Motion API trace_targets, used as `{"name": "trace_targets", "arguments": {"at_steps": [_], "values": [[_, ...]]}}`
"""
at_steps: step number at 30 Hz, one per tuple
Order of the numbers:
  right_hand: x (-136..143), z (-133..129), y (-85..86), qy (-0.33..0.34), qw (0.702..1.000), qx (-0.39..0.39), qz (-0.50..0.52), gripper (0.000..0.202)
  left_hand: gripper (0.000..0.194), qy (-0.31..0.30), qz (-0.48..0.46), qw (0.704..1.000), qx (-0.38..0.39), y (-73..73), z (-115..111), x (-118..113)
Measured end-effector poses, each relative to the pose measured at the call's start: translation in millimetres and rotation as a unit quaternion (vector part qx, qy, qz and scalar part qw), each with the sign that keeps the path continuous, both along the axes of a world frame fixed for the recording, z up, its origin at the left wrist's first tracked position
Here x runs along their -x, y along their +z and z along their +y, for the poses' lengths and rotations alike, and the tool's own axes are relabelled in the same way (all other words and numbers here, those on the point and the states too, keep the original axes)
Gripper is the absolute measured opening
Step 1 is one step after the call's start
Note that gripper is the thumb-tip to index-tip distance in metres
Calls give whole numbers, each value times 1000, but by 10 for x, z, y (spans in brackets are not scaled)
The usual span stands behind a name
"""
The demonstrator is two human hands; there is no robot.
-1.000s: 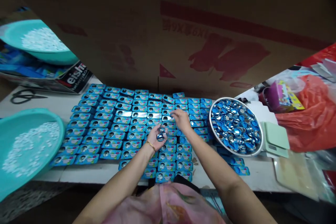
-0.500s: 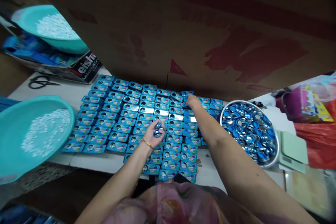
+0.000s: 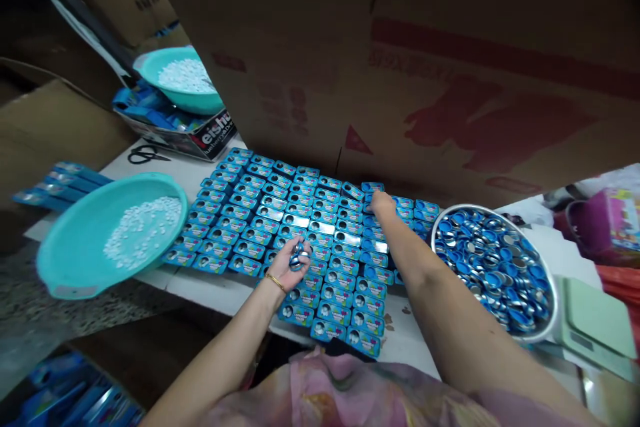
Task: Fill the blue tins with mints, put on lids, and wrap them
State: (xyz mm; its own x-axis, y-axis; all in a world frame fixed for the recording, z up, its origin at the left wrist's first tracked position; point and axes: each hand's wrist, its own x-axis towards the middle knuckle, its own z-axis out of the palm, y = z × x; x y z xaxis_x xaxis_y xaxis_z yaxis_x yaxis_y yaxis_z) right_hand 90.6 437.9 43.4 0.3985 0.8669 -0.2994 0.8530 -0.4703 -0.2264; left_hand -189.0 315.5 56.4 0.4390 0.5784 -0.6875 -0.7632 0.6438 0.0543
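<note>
Rows of small blue candy boxes (image 3: 303, 210) stand close together on the white table, each with a round spot at one end of its printed top. White pieces show in the round openings of several nearer boxes. My left hand (image 3: 290, 265), palm up above the boxes, has its fingers curled round several blue-and-silver round caps (image 3: 299, 257). Toward the back rows, my right hand (image 3: 381, 205) reaches down onto a box top with its fingers bunched together. What those fingertips hold, if anything, is hidden. A metal bowl (image 3: 553, 293) full of the same caps (image 3: 493, 260) stands beside my right forearm.
A turquoise basin (image 3: 65, 250) with white pellets (image 3: 145, 227) sits on the left; scissors (image 3: 147, 154) lie behind it. A big cardboard box (image 3: 310, 60) walls off the back. A pale green scale (image 3: 597, 317) is at the right. Blue packs fill a carton (image 3: 193, 140) at the back left.
The view has turned left, so most things appear farther right and more of the left side shows. My left hand still holds the caps; my right hand stays at the back rows.
</note>
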Motion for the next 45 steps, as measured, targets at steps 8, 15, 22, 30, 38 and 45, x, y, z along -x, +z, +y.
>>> {"name": "trace_targets", "arguments": {"at_steps": [8, 15, 22, 30, 38, 45], "values": [[1060, -1258, -45, -8, 773, -35, 634, 34, 7, -12, 39, 998, -44, -92, 241, -315], [1355, -1324, -83, -100, 717, -77, 686, 25, 5, -2, 108, 989, -102, -223, 295, -419], [1457, -1198, -200, -108, 756, -111, 636, 23, 14, 46, 138, 984, -105, -306, 309, -320], [1281, -973, -285, -111, 795, -120, 584, 20, 14, 83, 53, 995, 17, -327, 335, -98], [456, 247, -192, -58, 947, -166, 269, 19, 10, 83, -11, 996, 27, -152, 224, 236], [505, 943, -191, 36, 998, 46, -5, 37, 11, 111, -21, 992, 50, -203, 169, 414]]}}
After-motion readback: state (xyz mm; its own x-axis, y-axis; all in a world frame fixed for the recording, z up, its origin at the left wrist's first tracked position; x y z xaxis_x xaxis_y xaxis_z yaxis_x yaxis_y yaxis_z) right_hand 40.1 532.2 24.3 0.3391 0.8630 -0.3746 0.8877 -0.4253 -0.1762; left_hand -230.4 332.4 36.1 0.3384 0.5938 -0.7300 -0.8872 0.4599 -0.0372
